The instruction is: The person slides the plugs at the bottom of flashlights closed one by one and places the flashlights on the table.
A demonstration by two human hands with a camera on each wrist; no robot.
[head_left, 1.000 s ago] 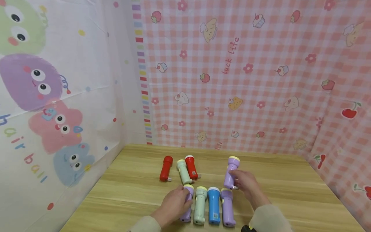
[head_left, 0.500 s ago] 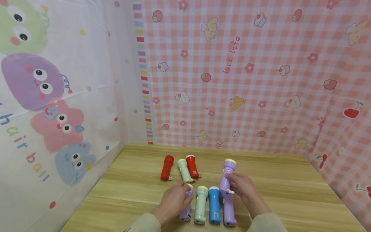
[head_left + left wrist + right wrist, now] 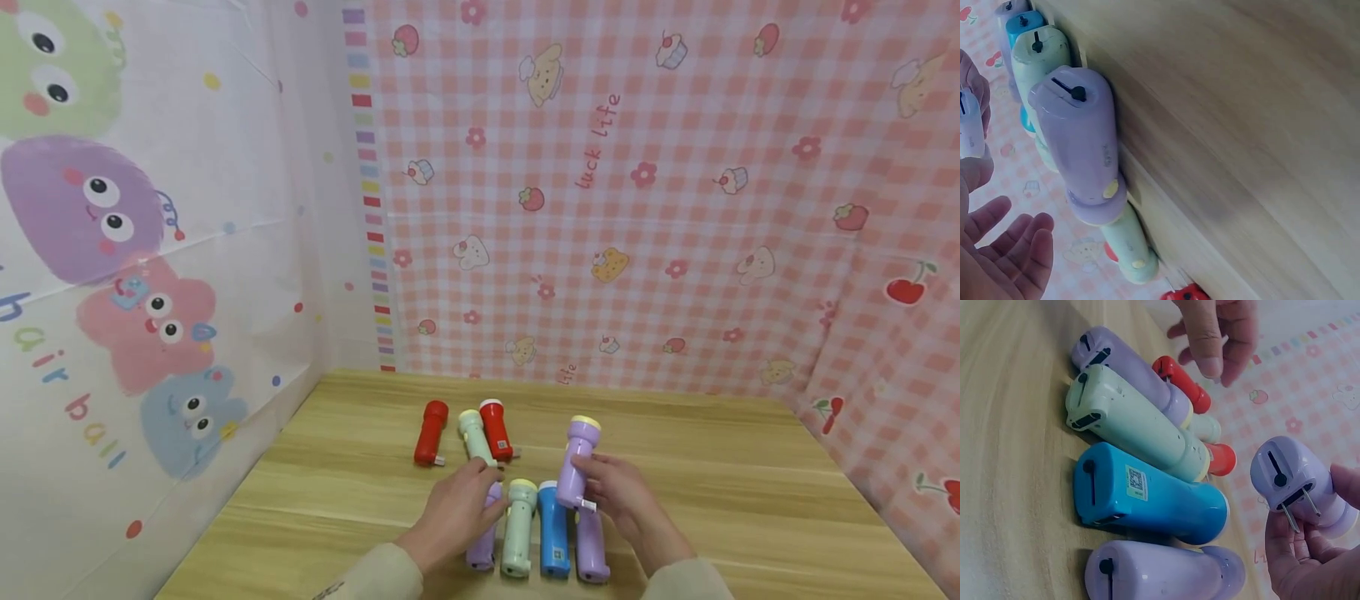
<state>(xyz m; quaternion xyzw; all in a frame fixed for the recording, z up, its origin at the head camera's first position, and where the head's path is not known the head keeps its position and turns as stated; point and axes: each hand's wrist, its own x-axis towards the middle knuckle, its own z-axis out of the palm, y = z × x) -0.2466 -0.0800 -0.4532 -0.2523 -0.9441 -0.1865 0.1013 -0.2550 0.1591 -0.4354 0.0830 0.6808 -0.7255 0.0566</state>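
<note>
My right hand (image 3: 626, 504) holds a purple flashlight (image 3: 577, 467) with a yellow rim, raised above the near row. Two metal plug prongs (image 3: 1300, 509) stick out near its tail in the right wrist view. My left hand (image 3: 453, 512) hovers over the row's leftmost purple flashlight (image 3: 1088, 144), fingers loosely bent and apart from it in both wrist views. Beside that one lie a pale green flashlight (image 3: 519, 533), a blue flashlight (image 3: 555, 542) and another purple flashlight (image 3: 592, 550). No prongs stand out from these.
Farther back on the wooden table (image 3: 712, 467) lie a red flashlight (image 3: 431, 433) with prongs out, a pale green flashlight (image 3: 474, 435) and a white-rimmed red flashlight (image 3: 495, 427). Patterned cloth (image 3: 570, 208) hangs behind the table and at both sides.
My right hand has brought the raised purple flashlight left and nearer, over the row. The left hand has shifted slightly up and right from the leftmost purple flashlight.
</note>
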